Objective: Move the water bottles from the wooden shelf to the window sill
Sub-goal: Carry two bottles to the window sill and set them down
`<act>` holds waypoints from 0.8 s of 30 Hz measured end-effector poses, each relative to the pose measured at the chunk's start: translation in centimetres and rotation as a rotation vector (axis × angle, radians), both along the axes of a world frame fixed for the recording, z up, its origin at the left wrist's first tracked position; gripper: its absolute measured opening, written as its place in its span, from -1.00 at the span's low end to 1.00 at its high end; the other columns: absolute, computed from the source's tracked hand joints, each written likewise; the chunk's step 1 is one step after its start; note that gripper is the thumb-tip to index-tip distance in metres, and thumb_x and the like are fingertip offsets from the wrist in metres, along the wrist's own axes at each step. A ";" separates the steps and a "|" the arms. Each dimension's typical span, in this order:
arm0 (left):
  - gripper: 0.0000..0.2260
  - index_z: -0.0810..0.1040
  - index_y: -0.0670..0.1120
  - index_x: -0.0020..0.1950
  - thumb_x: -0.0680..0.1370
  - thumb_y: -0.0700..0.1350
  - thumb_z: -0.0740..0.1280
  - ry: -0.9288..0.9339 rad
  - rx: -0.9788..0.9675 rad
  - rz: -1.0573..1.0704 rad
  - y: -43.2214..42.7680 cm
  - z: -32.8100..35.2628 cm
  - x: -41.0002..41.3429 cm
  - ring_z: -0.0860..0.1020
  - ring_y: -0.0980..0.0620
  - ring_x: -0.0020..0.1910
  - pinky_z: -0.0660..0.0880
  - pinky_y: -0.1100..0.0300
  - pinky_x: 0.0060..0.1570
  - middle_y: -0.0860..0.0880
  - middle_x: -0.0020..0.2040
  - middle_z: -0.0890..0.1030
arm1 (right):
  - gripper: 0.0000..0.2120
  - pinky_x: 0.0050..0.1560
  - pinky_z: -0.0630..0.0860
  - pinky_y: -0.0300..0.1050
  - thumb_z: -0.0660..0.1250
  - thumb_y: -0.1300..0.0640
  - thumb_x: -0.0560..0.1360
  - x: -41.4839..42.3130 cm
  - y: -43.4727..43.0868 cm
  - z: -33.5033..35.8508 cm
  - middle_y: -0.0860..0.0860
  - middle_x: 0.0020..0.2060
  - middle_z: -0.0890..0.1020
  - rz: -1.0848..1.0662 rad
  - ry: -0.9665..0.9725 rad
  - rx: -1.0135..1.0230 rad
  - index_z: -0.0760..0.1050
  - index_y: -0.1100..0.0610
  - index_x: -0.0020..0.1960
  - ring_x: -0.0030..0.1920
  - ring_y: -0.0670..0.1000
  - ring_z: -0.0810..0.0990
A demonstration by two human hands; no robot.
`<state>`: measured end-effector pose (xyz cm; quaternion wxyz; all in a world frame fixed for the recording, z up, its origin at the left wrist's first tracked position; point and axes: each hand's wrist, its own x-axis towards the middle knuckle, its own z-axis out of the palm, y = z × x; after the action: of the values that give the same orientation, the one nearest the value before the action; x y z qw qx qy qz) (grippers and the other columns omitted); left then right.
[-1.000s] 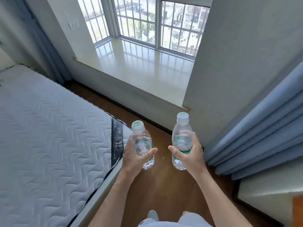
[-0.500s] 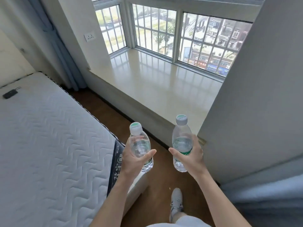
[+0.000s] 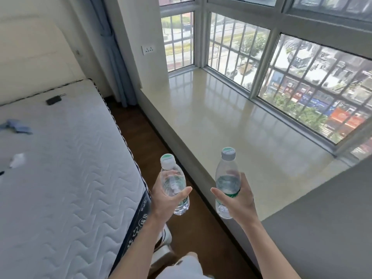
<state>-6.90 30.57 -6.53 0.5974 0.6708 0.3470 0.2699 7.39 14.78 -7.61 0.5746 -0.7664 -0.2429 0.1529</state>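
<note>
I hold two clear plastic water bottles with pale green caps, both upright. My left hand grips the left bottle over the strip of wooden floor beside the bed. My right hand grips the right bottle, which has a green label, just above the near edge of the window sill. The sill is a wide, glossy beige slab running under the barred windows. The wooden shelf is out of view.
A white quilted mattress fills the left, with a small black object and a blue cloth on it. A grey wall juts in at the right. A blue curtain hangs at the sill's far left end.
I have walked closer to the window and turned left; the sill now lies directly in front of my right hand. Both bottles stay gripped and upright.
</note>
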 end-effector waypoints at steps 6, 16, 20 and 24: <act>-0.52 0.50 0.04 0.14 0.30 -0.09 0.62 0.017 0.015 0.116 4.8 -1.5 2.7 0.59 0.05 0.09 0.59 0.20 0.04 0.00 0.10 0.58 | -0.43 -0.03 0.63 0.01 0.58 -0.19 0.21 4.1 5.7 -1.2 -0.13 -0.09 0.63 0.101 0.022 -0.021 0.42 -0.11 0.11 -0.07 -0.06 0.65; -0.54 0.49 0.09 0.09 0.30 -0.06 0.61 0.060 0.050 0.272 19.0 -2.3 9.1 0.56 0.16 0.11 0.49 0.46 0.00 0.06 0.09 0.56 | -0.54 -0.13 0.61 -0.09 0.64 0.01 0.26 12.0 22.9 -1.2 -0.17 -0.16 0.62 0.264 0.028 -0.060 0.42 -0.11 0.00 -0.15 -0.09 0.65; -0.55 0.45 0.13 0.08 0.35 -0.14 0.59 0.083 0.042 0.326 26.7 -1.0 11.0 0.51 0.38 0.04 0.42 0.58 -0.11 0.13 0.05 0.55 | -0.51 -0.13 0.61 -0.13 0.63 -0.03 0.24 14.5 32.3 -0.3 -0.15 -0.14 0.62 0.348 0.026 -0.071 0.43 -0.11 0.04 -0.12 -0.10 0.65; -0.55 0.44 0.13 0.03 0.35 -0.21 0.59 0.058 0.028 0.353 33.6 0.5 12.6 0.53 0.41 -0.04 0.42 0.57 -0.14 0.14 0.00 0.55 | -0.50 -0.10 0.59 -0.13 0.61 -0.06 0.23 16.6 40.4 0.6 -0.18 -0.13 0.63 0.389 0.032 -0.059 0.44 -0.13 0.07 -0.11 -0.12 0.65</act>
<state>5.70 64.20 -6.01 0.5209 0.6151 0.4727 0.3562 23.98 55.18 -7.06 0.5155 -0.7188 -0.3727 0.2805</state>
